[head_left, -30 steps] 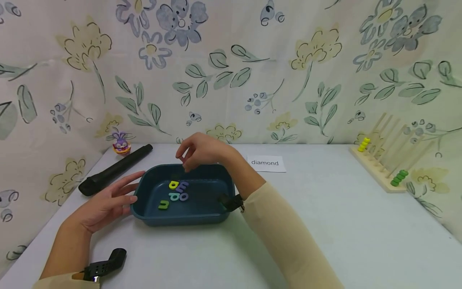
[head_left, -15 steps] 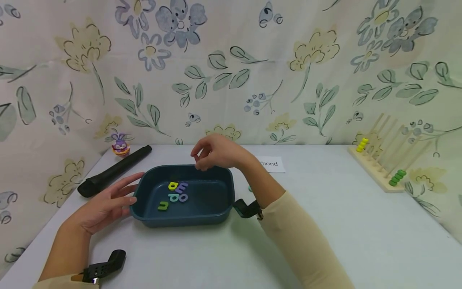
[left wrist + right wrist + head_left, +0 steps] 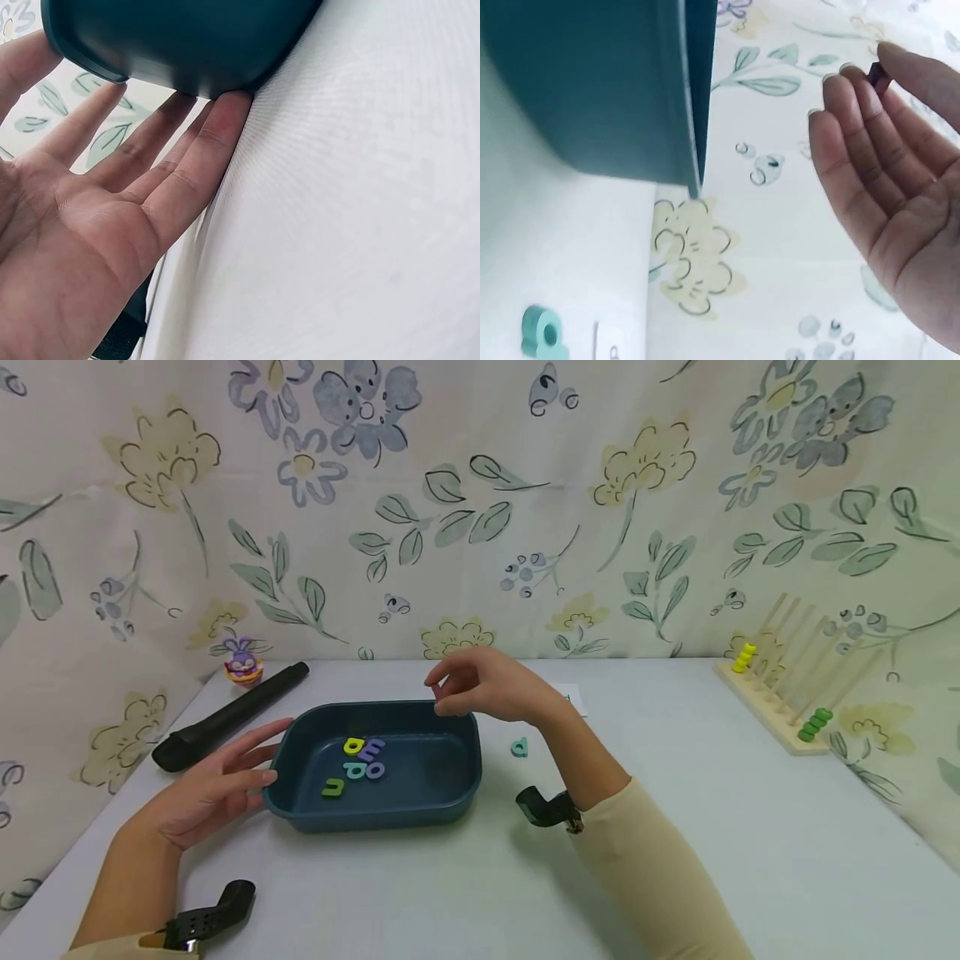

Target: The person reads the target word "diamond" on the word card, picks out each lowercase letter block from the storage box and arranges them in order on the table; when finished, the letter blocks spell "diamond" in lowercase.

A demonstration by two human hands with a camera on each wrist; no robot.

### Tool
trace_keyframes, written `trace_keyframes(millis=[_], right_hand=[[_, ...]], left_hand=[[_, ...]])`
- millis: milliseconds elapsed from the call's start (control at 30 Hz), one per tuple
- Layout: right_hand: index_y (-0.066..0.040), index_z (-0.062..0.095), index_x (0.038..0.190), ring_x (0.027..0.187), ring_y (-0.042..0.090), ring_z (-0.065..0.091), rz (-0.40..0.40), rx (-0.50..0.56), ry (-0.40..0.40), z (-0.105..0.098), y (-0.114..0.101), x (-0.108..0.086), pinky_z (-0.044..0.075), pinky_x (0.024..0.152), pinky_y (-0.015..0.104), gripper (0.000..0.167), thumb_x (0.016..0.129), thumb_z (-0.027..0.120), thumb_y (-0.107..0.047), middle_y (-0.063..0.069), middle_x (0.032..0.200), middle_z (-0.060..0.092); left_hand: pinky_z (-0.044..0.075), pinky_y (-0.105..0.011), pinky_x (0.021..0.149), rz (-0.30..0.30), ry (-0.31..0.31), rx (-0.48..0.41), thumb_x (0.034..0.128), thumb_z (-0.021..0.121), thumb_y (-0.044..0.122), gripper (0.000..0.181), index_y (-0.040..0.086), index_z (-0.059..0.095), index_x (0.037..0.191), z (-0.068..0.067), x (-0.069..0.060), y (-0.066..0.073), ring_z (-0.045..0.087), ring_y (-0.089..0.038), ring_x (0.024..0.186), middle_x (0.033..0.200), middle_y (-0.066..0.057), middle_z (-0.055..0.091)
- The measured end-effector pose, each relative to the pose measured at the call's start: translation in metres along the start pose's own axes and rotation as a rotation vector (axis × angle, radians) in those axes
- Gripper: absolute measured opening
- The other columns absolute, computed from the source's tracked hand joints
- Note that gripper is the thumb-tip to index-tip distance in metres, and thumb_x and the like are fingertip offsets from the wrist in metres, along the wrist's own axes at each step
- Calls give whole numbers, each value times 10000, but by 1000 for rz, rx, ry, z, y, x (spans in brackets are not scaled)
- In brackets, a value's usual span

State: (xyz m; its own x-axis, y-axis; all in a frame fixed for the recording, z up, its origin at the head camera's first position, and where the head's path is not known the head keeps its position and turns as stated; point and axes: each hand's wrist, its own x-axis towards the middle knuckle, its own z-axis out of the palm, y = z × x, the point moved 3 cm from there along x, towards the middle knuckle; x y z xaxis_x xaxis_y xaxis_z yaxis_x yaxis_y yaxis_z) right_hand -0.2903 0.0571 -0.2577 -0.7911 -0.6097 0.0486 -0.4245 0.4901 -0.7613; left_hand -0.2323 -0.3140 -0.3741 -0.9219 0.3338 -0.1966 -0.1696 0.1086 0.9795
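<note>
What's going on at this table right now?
A person's left hand rests against the left end of a dark blue tray. Their right hand is raised near the tray's far right corner, pinching a small dark reddish piece whose shape is mostly hidden. Five coloured letters lie inside the tray, and one teal letter sits on the table to its right. Behind the right hand is a partly hidden white card.

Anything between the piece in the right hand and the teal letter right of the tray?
Nothing visible. The right hand pinches the small dark red piece above rim height of the tray; the teal letter lies outside it. The rim is nearby but lower, so probably no obstruction.
</note>
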Motion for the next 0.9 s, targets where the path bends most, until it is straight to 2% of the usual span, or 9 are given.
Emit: trace_keyframes(millis=[233,633,900], right_hand=[[-140,716,1224,944,184,724,-6,27,24,-7,7,-15,597,872,356,309,922,767,-178,25,1022,761],[-156,717,1195,933,191,718,75,-10,80,-22,18,-42,587,863,367,294,911,785,-187,19,1005,742],[-148,712,1211,921,182,707,113,-26,85,-28,34,-61,571,872,367,314,910,784,-201,18,1004,735]], left_hand=[[583,-300,950,9,-13,-17,1048,566,111,744,351,208,1654,-1,0,-1,637,7,1177,1712,-236,0],[585,-298,947,10,-10,-14,1048,568,114,741,352,213,1653,-1,0,0,645,0,1173,1713,-242,1],[585,-293,944,4,-5,-12,1047,571,117,745,355,208,1653,0,-1,0,647,0,1167,1714,-239,-1]])
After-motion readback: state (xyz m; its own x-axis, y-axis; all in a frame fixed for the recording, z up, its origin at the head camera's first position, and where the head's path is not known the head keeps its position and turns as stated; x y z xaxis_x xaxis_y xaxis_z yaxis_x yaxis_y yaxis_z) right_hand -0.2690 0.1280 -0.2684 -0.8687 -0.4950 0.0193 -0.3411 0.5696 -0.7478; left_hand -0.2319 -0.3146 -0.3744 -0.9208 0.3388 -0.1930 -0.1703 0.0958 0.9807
